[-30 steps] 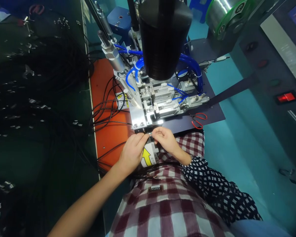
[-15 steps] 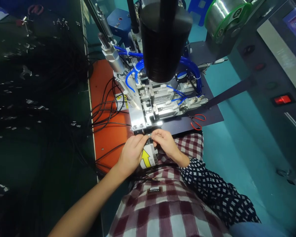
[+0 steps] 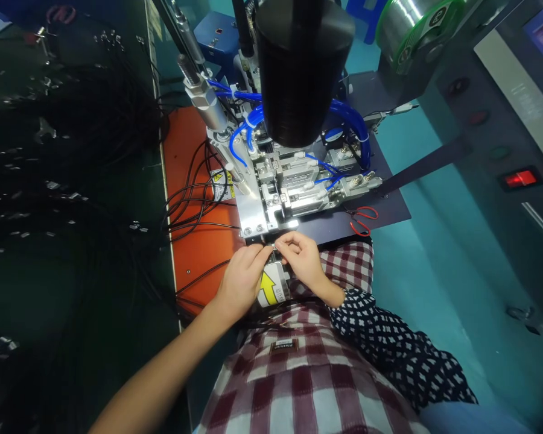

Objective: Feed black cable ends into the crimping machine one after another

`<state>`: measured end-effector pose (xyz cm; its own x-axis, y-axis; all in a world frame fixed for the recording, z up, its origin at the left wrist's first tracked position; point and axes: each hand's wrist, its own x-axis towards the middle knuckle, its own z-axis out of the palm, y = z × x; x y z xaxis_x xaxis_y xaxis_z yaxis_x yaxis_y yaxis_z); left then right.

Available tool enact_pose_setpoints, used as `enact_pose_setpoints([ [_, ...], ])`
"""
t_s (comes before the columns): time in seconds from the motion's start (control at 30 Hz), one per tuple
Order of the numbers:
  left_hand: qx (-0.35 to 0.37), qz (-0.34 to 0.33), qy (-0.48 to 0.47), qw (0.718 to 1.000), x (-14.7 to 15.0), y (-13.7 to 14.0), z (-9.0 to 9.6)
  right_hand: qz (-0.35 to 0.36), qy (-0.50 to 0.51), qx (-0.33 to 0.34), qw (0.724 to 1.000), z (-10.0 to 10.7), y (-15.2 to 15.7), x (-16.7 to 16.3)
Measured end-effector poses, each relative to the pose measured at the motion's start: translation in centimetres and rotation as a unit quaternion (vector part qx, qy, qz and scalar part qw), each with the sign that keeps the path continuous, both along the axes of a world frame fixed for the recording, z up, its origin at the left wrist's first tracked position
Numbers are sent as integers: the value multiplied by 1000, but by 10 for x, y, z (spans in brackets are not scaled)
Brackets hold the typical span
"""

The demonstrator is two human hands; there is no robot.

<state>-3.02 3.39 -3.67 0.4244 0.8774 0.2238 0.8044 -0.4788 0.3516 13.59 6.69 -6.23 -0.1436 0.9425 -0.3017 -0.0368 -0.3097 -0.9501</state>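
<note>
Both hands meet at the near end of a metal machine (image 3: 294, 187) with blue air hoses. My left hand (image 3: 243, 271) is closed, thumb and forefinger pinched at a small metallic piece too tiny to make out. From the other side my right hand (image 3: 301, 256) pinches at the same spot, its fingertips almost touching the left ones. Just under the hands, a white label with a yellow arrow (image 3: 270, 286) shows on the machine's front part. Black cables (image 3: 194, 205) loop over the orange base plate (image 3: 208, 247) beside the left hand.
Red-handled scissors (image 3: 364, 220) lie on the dark plate to the right. A black cylinder (image 3: 303, 72) hangs over the machine. A solder wire spool (image 3: 416, 30) stands at the back right. Dark cables with shiny ends (image 3: 72, 120) cover the left table. A red lit switch (image 3: 520, 178) sits far right.
The right fingers have shifted very slightly up and left, with their tips drawn closer together. My left hand stays in nearly the same place.
</note>
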Motion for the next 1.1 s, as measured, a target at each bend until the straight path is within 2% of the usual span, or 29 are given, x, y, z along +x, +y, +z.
enact_pose_setpoints([
  [0.13,-14,22,3,1000,2,1,-2,-4,-49,28,998,-3,-6,-4],
  [0.27,-34,45,-52,997,-2,-3,-3,5,-37,11,999,-5,-3,-4],
  [0.37,-47,94,-94,990,-14,-19,-1,30,-21,-3,999,-6,1,-2],
  [0.5,-48,164,-10,985,-34,-50,3,42,-9,-11,999,-7,4,0],
  [0.6,-33,162,59,985,-46,-61,5,50,-9,-8,999,-6,4,2],
  [0.73,-20,142,111,983,-56,-54,5,54,-10,-10,998,-5,4,2],
  [0.9,-3,133,133,982,-62,-47,3,39,16,-14,999,-7,5,3],
  [1.1,-5,132,125,983,-63,-53,-3,-10,46,-29,998,-9,2,17],
])
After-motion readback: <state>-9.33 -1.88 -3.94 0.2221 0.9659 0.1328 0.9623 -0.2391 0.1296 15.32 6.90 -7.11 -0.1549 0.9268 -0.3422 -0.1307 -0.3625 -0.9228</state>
